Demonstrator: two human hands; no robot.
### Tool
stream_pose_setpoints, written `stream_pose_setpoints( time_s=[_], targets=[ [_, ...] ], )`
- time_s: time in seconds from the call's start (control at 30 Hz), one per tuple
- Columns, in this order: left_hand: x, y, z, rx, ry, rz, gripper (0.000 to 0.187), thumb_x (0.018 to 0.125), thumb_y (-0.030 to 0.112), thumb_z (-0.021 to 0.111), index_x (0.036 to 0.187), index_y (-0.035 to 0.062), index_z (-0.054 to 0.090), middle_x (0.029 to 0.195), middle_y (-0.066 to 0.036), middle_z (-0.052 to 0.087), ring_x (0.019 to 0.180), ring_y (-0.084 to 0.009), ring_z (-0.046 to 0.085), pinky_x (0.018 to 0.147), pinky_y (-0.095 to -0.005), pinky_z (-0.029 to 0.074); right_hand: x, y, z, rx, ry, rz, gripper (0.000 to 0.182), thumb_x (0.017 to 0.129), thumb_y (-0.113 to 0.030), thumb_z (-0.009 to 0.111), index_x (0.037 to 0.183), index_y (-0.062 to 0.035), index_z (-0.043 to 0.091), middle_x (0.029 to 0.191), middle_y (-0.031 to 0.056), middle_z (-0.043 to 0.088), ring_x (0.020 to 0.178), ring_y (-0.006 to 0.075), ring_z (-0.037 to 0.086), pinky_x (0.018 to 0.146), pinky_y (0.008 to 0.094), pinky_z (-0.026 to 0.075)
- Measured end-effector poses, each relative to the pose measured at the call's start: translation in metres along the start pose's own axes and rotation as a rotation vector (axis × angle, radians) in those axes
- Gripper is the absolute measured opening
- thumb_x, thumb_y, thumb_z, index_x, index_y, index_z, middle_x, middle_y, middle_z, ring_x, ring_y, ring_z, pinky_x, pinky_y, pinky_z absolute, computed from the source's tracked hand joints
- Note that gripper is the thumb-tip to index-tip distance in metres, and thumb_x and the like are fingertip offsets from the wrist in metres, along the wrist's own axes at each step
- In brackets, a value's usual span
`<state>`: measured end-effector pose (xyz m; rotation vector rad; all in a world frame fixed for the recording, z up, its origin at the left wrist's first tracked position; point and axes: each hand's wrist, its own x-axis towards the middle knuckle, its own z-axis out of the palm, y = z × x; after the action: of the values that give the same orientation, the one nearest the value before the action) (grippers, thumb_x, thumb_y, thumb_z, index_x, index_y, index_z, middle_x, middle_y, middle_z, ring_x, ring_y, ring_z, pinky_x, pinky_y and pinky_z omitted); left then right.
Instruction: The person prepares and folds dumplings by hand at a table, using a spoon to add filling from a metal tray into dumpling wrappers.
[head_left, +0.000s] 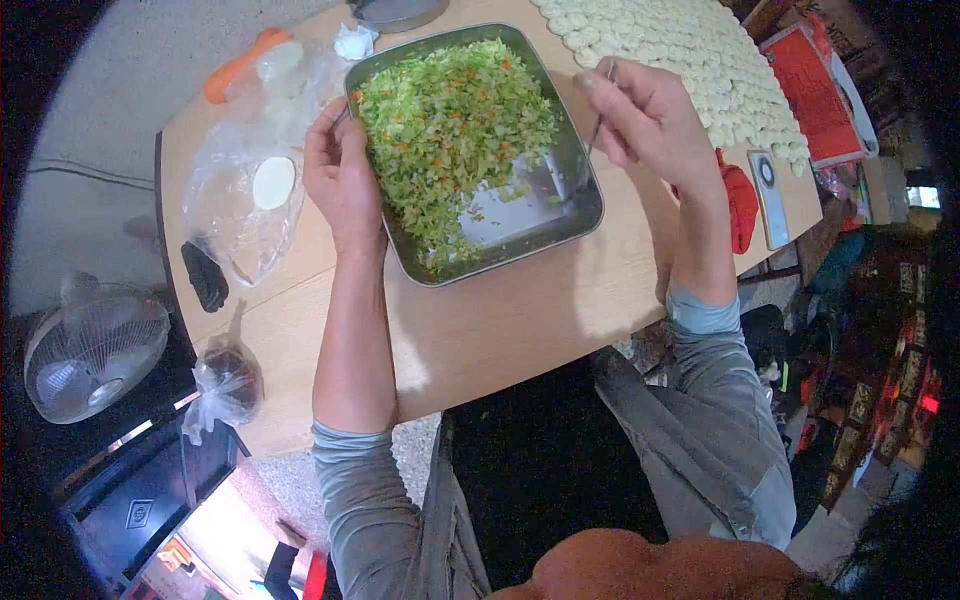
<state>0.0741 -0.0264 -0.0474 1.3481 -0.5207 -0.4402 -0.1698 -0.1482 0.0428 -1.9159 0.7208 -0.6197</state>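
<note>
A rectangular metal tray (pixel 497 259) holds chopped green vegetables (pixel 450 120) with small orange bits; part of its bottom shows at the lower right. My left hand (pixel 343 175) grips the tray's left side, the thumb at the rim. Close to the tray's right side, my right hand (pixel 645 120) is closed on a thin metal utensil (pixel 603 105), whose lower end is beside the rim. Whether the utensil touches the tray I cannot tell.
Rows of pale dough pieces (pixel 690 60) cover the back right. Plastic bags (pixel 235 215) with a white oval item (pixel 273 183), an orange object (pixel 240 68) and a black item (pixel 204 276) lie left. A phone (pixel 769 200) and red cloth (pixel 737 205) lie right.
</note>
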Motion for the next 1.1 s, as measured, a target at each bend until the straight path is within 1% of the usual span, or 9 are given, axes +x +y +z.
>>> stream_pose_setpoints(
  time_s=[0.07,0.17,0.37,0.47,0.67,0.77,0.87,0.97,1.1],
  targets=[
    [-0.001,0.001,0.002,0.004,0.002,-0.010,0.032,0.093,0.007,0.058,0.123,-0.0030,0.057,0.113,-0.009,0.065,0.101,-0.0142,0.060,0.091,-0.0277,0.046,-0.002,-0.003,-0.006,-0.011,-0.117,0.062,0.033,0.099,-0.026,0.058,0.075,-0.0037,0.056,0.053,0.0008,0.055,0.044,0.0062,0.049,0.042,0.0218,0.039],
    [-0.001,0.004,0.001,0.001,-0.005,-0.012,0.032,0.093,0.007,0.058,0.124,-0.0031,0.057,0.113,-0.010,0.064,0.102,-0.0145,0.060,0.092,-0.0278,0.046,0.001,0.006,0.003,0.023,-0.073,0.117,0.031,0.100,-0.026,0.057,0.078,-0.0037,0.056,0.054,0.0004,0.055,0.046,0.0065,0.052,0.043,0.0220,0.041],
    [-0.001,0.002,0.000,0.001,-0.021,-0.006,0.032,0.093,0.008,0.058,0.124,-0.0031,0.057,0.114,-0.011,0.065,0.102,-0.0148,0.060,0.092,-0.0277,0.046,0.017,0.034,0.032,0.401,0.199,-0.088,0.028,0.101,-0.026,0.054,0.086,-0.0024,0.058,0.057,0.0041,0.060,0.047,0.0086,0.055,0.044,0.0231,0.044],
    [-0.002,0.002,0.001,-0.017,-0.022,0.004,0.033,0.093,0.008,0.058,0.124,-0.0030,0.057,0.114,-0.011,0.064,0.102,-0.0149,0.060,0.091,-0.0277,0.046,0.016,0.024,0.030,0.505,0.387,-0.047,0.029,0.101,-0.027,0.053,0.087,-0.0028,0.059,0.057,0.0045,0.060,0.046,0.0079,0.055,0.043,0.0215,0.042],
    [-0.003,0.005,0.000,-0.002,-0.015,-0.010,0.034,0.093,0.009,0.059,0.124,-0.0033,0.057,0.115,-0.011,0.064,0.103,-0.0154,0.060,0.092,-0.0280,0.046,0.008,0.032,0.009,0.238,-0.014,0.124,0.033,0.100,-0.032,0.054,0.083,-0.0045,0.058,0.059,0.0071,0.064,0.045,0.0061,0.054,0.041,0.0189,0.039],
    [-0.003,0.005,-0.001,0.024,-0.021,-0.014,0.034,0.093,0.009,0.059,0.124,-0.0032,0.057,0.116,-0.011,0.064,0.103,-0.0156,0.060,0.092,-0.0281,0.046,0.008,0.024,0.014,0.155,-0.056,0.217,0.033,0.100,-0.033,0.055,0.082,-0.0045,0.057,0.061,0.0073,0.064,0.046,0.0073,0.054,0.042,0.0203,0.040],
    [-0.001,0.000,-0.001,0.015,-0.023,0.012,0.033,0.093,0.009,0.059,0.124,-0.0030,0.058,0.116,-0.011,0.064,0.103,-0.0154,0.060,0.092,-0.0280,0.046,0.010,0.033,0.031,0.346,0.069,0.066,0.033,0.100,-0.033,0.055,0.084,-0.0040,0.057,0.062,0.0067,0.064,0.048,0.0091,0.056,0.044,0.0221,0.043],
    [0.000,-0.001,0.000,-0.009,-0.028,0.022,0.033,0.093,0.009,0.060,0.123,-0.0030,0.058,0.116,-0.011,0.064,0.103,-0.0150,0.060,0.092,-0.0278,0.046,0.013,0.028,0.038,0.507,0.342,-0.035,0.026,0.099,-0.029,0.057,0.085,-0.0067,0.059,0.057,0.0056,0.060,0.046,0.0104,0.054,0.044,0.0224,0.042],
    [0.000,0.000,-0.001,0.018,-0.020,0.027,0.032,0.093,0.010,0.060,0.123,-0.0030,0.058,0.115,-0.010,0.064,0.102,-0.0147,0.060,0.091,-0.0275,0.046,0.012,0.038,0.025,0.442,0.221,-0.045,0.027,0.100,-0.029,0.055,0.089,-0.0052,0.059,0.059,0.0061,0.061,0.046,0.0102,0.055,0.043,0.0223,0.043]
  ],
)
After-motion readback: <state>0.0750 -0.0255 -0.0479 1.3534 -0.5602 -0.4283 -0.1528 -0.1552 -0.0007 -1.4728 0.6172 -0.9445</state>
